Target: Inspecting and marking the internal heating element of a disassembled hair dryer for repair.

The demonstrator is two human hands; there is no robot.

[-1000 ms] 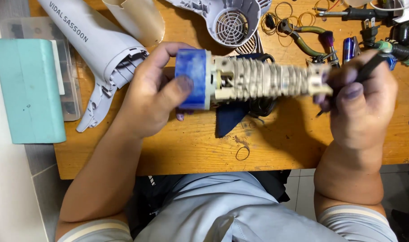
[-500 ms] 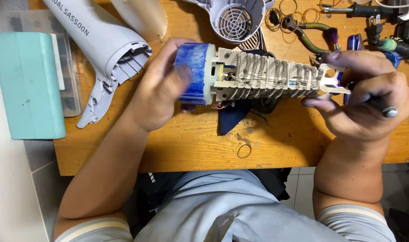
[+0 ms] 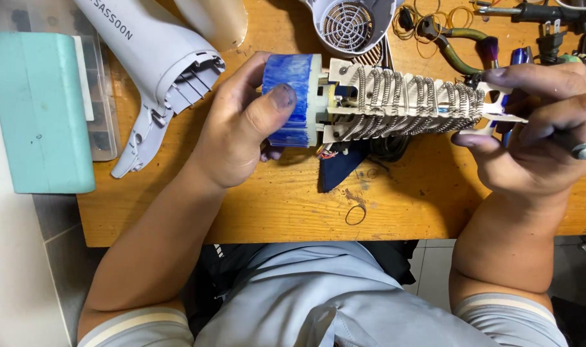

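I hold a hair dryer's inner assembly level above the wooden table (image 3: 274,199). My left hand (image 3: 235,135) is wrapped around its blue fan (image 3: 299,71), thumb pressed on the fan's side. The heating element (image 3: 402,99), wire coils on pale cards, runs to the right from the fan. My right hand (image 3: 537,154) pinches the element's far end between fingers and thumb. A thin dark tool with a metal tip (image 3: 582,152) is tucked in that same hand.
A white hair dryer shell (image 3: 158,58) lies at the upper left beside a teal box (image 3: 39,109). The round grille housing (image 3: 351,22), rubber bands, pliers (image 3: 447,45) and a plug lie along the back. A dark blue piece (image 3: 341,167) and a rubber band (image 3: 355,214) lie under the assembly.
My right hand has shifted from holding the tool against the element's end to pinching that end, with the tool tucked into the palm. The assembly has moved slightly right.
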